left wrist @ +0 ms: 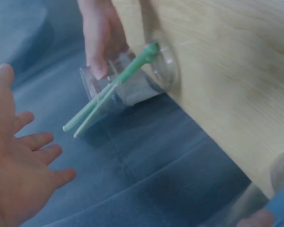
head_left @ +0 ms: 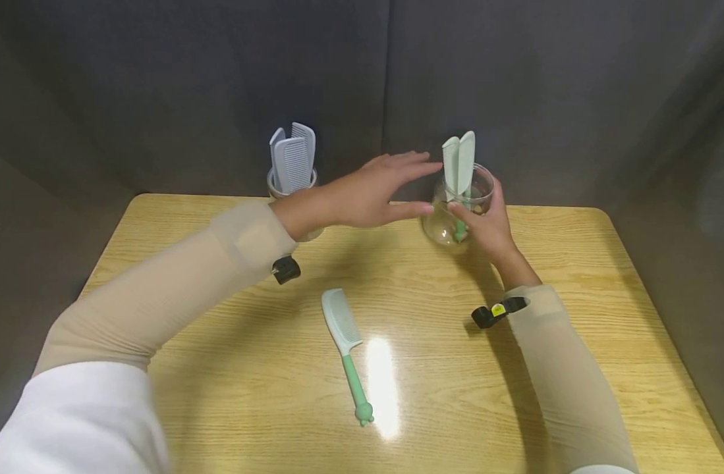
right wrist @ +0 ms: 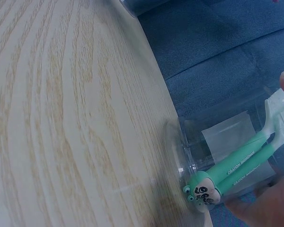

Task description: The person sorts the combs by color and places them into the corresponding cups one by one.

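We count two green combs (head_left: 459, 168) standing in the clear glass (head_left: 456, 217) at one o'clock on the table (head_left: 575, 276), and a third green comb (head_left: 344, 339) lying flat near six o'clock (not yet put in, we judge). Our right hand (head_left: 486, 227) wraps its fingers around that glass; our left hand (head_left: 373, 194) hovers beside it, fingers spread, holding nothing. At eleven o'clock a second glass (head_left: 290, 181) holds three grey combs (head_left: 293, 161).
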